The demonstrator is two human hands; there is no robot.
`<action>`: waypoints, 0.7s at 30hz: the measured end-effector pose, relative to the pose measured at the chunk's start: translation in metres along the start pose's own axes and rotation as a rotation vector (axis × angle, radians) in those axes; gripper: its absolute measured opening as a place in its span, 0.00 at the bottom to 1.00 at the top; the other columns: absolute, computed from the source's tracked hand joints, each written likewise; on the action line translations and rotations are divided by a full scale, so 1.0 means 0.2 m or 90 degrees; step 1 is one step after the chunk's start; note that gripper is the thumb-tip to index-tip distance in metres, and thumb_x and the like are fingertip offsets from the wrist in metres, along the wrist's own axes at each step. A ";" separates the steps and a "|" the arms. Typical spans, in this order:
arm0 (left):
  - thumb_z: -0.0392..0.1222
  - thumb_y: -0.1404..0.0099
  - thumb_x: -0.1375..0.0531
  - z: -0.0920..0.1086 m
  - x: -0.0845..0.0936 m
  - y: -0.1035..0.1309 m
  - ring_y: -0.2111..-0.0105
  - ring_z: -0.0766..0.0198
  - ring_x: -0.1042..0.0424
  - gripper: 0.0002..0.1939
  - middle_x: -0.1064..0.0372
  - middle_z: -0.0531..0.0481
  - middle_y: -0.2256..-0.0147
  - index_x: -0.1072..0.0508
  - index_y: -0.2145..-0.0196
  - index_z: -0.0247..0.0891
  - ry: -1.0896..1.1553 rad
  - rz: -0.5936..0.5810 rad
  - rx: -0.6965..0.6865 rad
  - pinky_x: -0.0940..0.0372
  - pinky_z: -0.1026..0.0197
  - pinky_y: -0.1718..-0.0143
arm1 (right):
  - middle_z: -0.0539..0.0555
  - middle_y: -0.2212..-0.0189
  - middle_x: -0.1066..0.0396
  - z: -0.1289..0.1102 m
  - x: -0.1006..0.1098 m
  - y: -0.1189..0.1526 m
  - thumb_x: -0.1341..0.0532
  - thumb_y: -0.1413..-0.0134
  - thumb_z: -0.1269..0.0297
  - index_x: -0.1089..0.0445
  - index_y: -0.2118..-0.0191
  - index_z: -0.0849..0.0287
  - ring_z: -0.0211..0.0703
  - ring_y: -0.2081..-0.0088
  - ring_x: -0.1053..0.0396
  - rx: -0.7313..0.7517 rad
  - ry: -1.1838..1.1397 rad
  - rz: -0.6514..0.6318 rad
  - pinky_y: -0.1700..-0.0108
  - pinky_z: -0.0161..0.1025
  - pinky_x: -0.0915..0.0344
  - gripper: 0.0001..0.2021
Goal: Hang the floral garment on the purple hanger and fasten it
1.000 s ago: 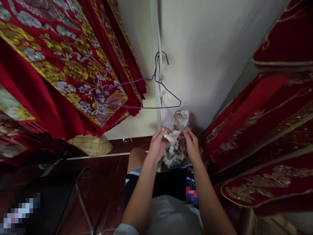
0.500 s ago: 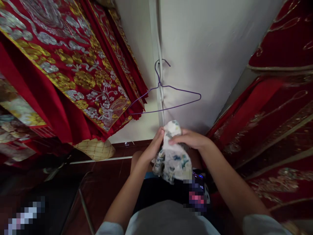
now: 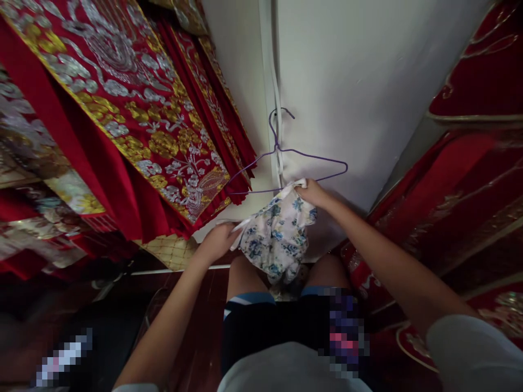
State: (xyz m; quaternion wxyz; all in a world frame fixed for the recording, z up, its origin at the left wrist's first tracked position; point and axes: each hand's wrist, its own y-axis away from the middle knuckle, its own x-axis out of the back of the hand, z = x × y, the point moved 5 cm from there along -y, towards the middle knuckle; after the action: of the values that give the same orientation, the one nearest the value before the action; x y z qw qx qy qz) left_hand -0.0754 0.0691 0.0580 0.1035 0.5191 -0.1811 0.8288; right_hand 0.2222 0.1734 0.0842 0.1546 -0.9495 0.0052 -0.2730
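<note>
A white garment with blue and yellow flowers (image 3: 278,234) is stretched between my two hands, in front of my knees. My left hand (image 3: 217,240) is closed on the lower left end of its white edge band. Higher up on the right, my right hand (image 3: 312,194) grips the band's other end. The cloth droops in folds below the band; its exact kind is unclear. Just behind it, a purple wire hanger (image 3: 316,155) hangs against the wall, its lower bar partly hidden by the cloth.
Red cloth with gold and silver embroidery (image 3: 163,117) hangs at the left. More red embroidered fabric (image 3: 449,179) fills the right side. A white wall (image 3: 347,71) with a vertical strip lies ahead. A black surface (image 3: 102,332) stands lower left.
The garment went from bunched between my close hands to spread out. My left hand moved left and slightly down, my right hand up. The whole view shifted slightly.
</note>
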 end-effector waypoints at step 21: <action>0.38 0.42 0.40 0.45 0.32 -0.45 0.67 0.62 0.30 0.06 0.29 0.50 0.67 0.30 0.65 0.37 0.162 0.264 -0.215 0.35 0.59 0.60 | 0.49 0.80 0.35 0.01 0.10 0.20 0.40 0.53 0.58 0.33 0.78 0.58 0.42 0.73 0.36 -0.063 -0.042 0.104 0.68 0.38 0.40 0.10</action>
State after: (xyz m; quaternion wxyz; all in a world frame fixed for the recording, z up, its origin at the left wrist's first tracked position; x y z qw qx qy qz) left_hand 0.0023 0.1136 0.1690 0.0385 0.3382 -0.4041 0.8490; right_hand 0.2429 0.1347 0.0806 0.1290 -0.9610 0.0910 -0.2271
